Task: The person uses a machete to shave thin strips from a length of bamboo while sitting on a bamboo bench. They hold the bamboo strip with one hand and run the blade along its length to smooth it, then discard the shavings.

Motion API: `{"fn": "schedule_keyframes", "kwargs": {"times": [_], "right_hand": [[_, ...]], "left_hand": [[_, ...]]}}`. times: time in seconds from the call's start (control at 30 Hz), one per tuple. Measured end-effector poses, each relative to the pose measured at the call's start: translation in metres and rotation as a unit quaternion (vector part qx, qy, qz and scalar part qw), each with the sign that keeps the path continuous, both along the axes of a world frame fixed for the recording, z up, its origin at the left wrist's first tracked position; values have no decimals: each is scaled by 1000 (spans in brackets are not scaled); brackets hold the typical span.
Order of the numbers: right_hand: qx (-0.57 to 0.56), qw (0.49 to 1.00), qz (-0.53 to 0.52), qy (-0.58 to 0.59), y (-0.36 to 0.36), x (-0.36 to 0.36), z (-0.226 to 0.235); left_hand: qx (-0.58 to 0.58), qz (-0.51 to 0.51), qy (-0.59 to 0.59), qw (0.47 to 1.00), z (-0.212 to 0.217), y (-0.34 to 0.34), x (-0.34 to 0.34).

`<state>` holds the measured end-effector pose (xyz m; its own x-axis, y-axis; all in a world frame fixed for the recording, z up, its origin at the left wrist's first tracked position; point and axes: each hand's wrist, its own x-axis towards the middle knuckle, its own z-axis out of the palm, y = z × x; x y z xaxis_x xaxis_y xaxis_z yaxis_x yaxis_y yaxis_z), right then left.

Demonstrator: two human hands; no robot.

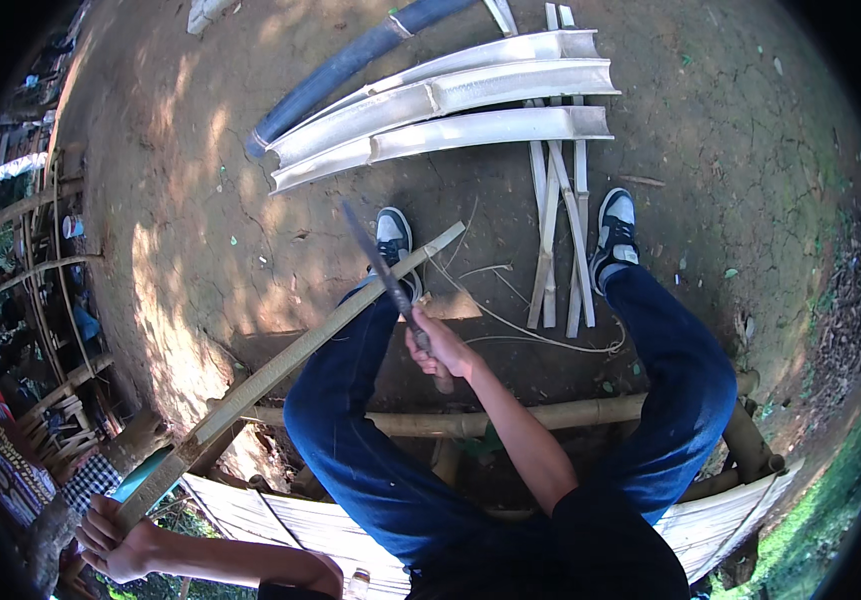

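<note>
In my right hand [442, 345] is the handle of a long knife [372, 248], my fingers wrapped round it. Its dark blade points up and to the left and crosses over a long bamboo strip [300, 347] near the strip's far end; whether it touches cannot be made out. My left hand [115, 540] grips the strip's near end at the lower left. The strip slants up to the right, across my left leg. Thin curled shavings [540, 335] trail from its far end.
Split bamboo halves [450, 92] lie ahead, beside a dark bamboo pole [350, 70]. Narrow bamboo strips [547, 240] lie between my shoes. I sit on a bamboo bench [715, 520] with a front rail [470, 424]. A wooden fence [40, 270] and a banner [0, 430] stand left.
</note>
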<state>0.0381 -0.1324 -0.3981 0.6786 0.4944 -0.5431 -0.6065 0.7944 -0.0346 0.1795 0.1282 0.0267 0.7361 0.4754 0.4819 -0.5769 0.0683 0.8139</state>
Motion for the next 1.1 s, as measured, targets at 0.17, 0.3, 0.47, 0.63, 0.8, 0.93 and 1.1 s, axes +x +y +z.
{"fn": "schedule_keyframes", "kwargs": {"times": [0.17, 0.3, 0.47, 0.63, 0.8, 0.93, 1.1], "right_hand": [[-523, 752, 61, -396, -4, 46, 80], [-685, 607, 1, -403, -10, 34, 51], [-668, 697, 160, 206, -25, -42, -143], [-599, 761, 221, 115, -78, -41, -124], [-594, 796, 112, 13, -41, -9, -69], [-542, 813, 27, -212, -12, 23, -13], [-631, 647, -67, -423, -23, 36, 5]], "left_hand": [[22, 54, 26, 998, 0, 1, 8], [2, -46, 19, 999, 5, 28, 9], [5, -182, 57, 982, 5, 49, 21], [6, -81, 12, 997, 1, 42, 18], [-20, -94, 16, 995, -3, 21, 26], [24, 23, 9, 999, -2, -8, 20], [-21, -194, 6, 981, 2, 25, 22]]}}
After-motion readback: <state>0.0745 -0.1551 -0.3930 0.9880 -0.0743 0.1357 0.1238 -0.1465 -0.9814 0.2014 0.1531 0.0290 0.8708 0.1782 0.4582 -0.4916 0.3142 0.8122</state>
